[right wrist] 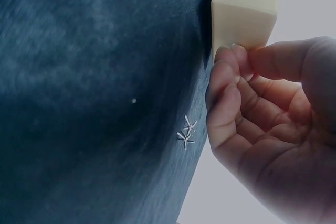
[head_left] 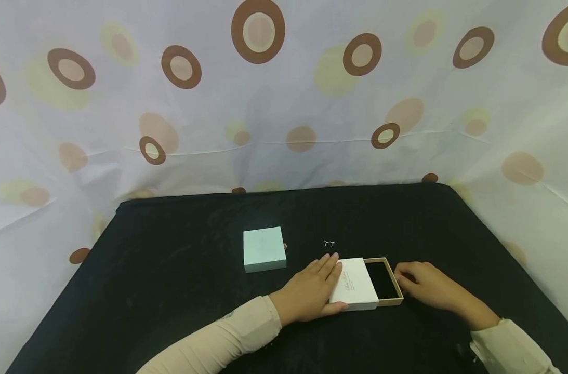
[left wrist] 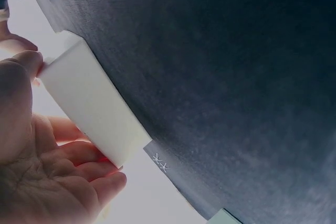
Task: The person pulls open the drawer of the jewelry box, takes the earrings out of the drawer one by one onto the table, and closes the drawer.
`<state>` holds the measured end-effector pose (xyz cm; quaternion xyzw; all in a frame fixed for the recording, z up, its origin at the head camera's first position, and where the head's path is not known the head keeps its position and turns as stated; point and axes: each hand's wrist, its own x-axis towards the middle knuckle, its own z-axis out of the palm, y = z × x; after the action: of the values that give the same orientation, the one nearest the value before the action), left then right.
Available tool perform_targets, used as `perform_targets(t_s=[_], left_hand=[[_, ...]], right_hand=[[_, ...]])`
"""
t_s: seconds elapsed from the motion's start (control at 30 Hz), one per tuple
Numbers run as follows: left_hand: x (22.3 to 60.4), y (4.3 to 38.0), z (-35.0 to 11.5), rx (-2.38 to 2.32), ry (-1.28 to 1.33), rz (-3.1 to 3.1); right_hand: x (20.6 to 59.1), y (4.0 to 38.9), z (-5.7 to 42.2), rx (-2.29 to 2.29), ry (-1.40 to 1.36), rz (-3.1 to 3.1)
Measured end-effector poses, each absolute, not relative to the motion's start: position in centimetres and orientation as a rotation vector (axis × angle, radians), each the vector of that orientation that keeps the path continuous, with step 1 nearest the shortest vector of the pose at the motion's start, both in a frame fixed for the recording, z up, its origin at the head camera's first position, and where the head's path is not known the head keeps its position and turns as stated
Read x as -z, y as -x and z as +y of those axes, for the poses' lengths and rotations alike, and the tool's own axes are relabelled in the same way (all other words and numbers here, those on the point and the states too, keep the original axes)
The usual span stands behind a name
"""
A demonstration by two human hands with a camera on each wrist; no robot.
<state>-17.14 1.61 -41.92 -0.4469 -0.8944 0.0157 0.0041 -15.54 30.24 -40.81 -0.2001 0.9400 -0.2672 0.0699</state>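
A white sliding jewelry box lies on the black cloth, its printed sleeve (head_left: pixel 356 283) partly off its tan drawer (head_left: pixel 390 301), which has a black lining. My left hand (head_left: pixel 309 291) spans the sleeve and grips it between thumb and fingers at opposite sides, as the left wrist view shows. At the drawer's outer end, my right hand (head_left: pixel 426 284) pinches with thumb and fingertips; a tiny pale bit shows there in the right wrist view, too small to name. Two small silver starfish-shaped pieces (right wrist: pixel 186 134) sit on the cloth beyond the box.
A pale mint-green box (head_left: pixel 264 249) stands left of the white one, with a small brownish bit at its right side. The black-covered table (head_left: pixel 171 291) meets a white curtain (head_left: pixel 209 114) with brown and yellow circles at the back and sides.
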Motion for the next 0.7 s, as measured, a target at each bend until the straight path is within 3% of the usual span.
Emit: perform_targets(t_s=[0.7], left_hand=[[41.86,17.07,1.69,-0.041,1.401,-2.795]], right_hand=[[41.02,15.56,29.61,0.78,0.612,2.859]])
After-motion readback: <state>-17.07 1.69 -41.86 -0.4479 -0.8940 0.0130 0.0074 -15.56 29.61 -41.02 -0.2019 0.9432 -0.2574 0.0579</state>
